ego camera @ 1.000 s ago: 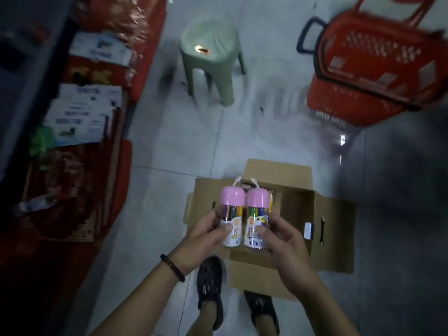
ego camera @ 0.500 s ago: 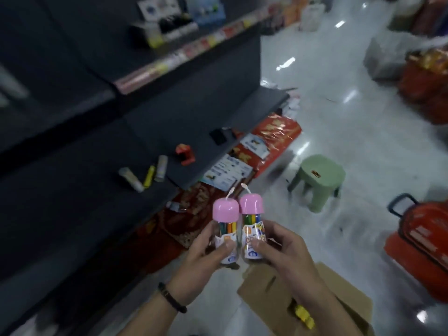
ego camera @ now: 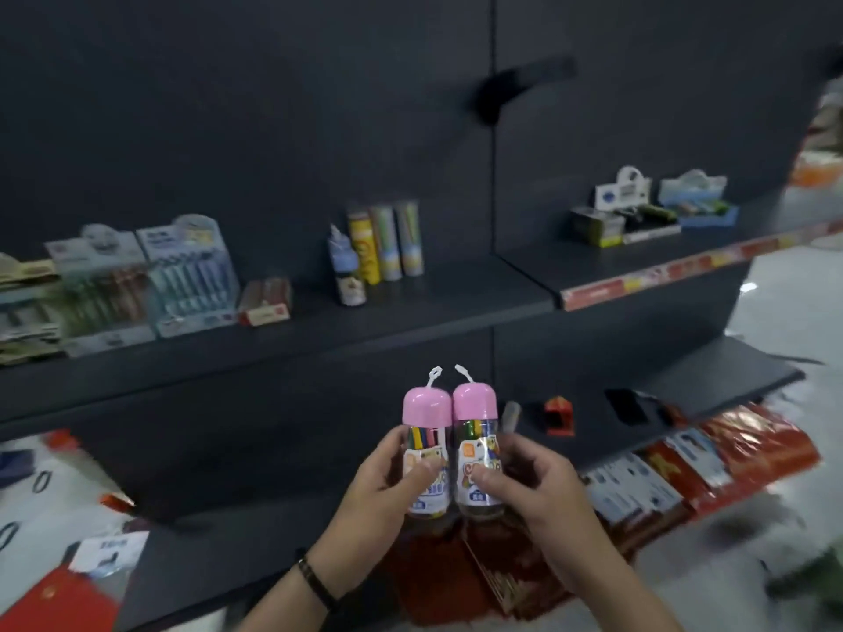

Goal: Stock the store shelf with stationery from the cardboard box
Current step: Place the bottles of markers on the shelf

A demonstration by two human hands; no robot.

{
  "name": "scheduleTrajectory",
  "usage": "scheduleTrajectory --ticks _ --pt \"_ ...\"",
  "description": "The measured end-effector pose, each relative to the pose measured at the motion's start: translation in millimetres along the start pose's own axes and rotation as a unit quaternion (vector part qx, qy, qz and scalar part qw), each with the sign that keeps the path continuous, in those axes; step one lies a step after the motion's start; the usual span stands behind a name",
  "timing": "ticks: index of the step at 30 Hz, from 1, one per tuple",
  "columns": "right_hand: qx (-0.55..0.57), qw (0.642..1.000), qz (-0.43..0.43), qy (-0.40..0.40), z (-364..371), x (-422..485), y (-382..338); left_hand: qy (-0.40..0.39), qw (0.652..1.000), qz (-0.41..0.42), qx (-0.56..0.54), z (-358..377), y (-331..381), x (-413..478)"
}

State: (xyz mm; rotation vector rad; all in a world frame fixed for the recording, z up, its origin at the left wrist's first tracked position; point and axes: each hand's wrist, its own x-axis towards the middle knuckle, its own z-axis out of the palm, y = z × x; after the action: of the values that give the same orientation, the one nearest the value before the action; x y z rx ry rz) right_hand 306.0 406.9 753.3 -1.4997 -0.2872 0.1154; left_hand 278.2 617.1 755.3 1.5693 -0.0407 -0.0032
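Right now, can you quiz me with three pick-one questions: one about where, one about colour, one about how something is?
1. Where are the pen jars? A in a basket; B in the left hand and right hand; C on a chair.
2. What colour are their caps? A green; B black; C pink.
3. How do the jars stand? A upright; B upside down; C lying flat.
Answers: 1B, each hand grips one; 2C, both tops are pink; 3A, caps point up.

marker jars (ego camera: 426, 409) held upright, dark shelf (ego camera: 410, 322)
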Motion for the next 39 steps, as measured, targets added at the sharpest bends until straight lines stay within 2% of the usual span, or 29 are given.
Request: scheduleTrajectory --ticks 4,7,15,21,26,31,35,39 --pt "-0.032 0.999 -0.019 -0.028 67.3 44.0 -16.1 0.024 0.999 0.027 0.013 -81.1 30.8 19.3" --pt "-0.068 0.997 -0.032 -0.019 103.6 77.0 -27.0 0.031 0.997 0.048 0.06 -121.1 52.7 36.8" --pt "-0.113 0.992 -0.058 0.009 156.1 193.3 -27.1 0.118 0.967 0.102 0.201 -199.5 92.3 132.1" --pt "-0.182 0.98 -0.076 0.034 182.6 281.7 -5.7 0.155 0.933 0.061 0.318 -272.2 103.1 243.7" --pt "-0.266 0.956 -0.101 0.07 216.3 342.8 19.5 0.175 0.897 0.025 0.404 -317.2 101.4 331.3" --pt "-0.295 0.949 -0.1 0.057 242.4 365.7 35.6 0.155 0.901 -0.002 0.404 -334.6 92.2 389.4" --pt "-0.316 0.941 -0.084 0.088 262.0 376.7 39.0 0.111 0.898 0.0 0.426 -343.4 77.4 423.4" --pt "-0.342 0.931 -0.043 0.121 270.6 380.0 39.2 0.123 0.904 0.026 0.408 -350.5 62.8 444.9"
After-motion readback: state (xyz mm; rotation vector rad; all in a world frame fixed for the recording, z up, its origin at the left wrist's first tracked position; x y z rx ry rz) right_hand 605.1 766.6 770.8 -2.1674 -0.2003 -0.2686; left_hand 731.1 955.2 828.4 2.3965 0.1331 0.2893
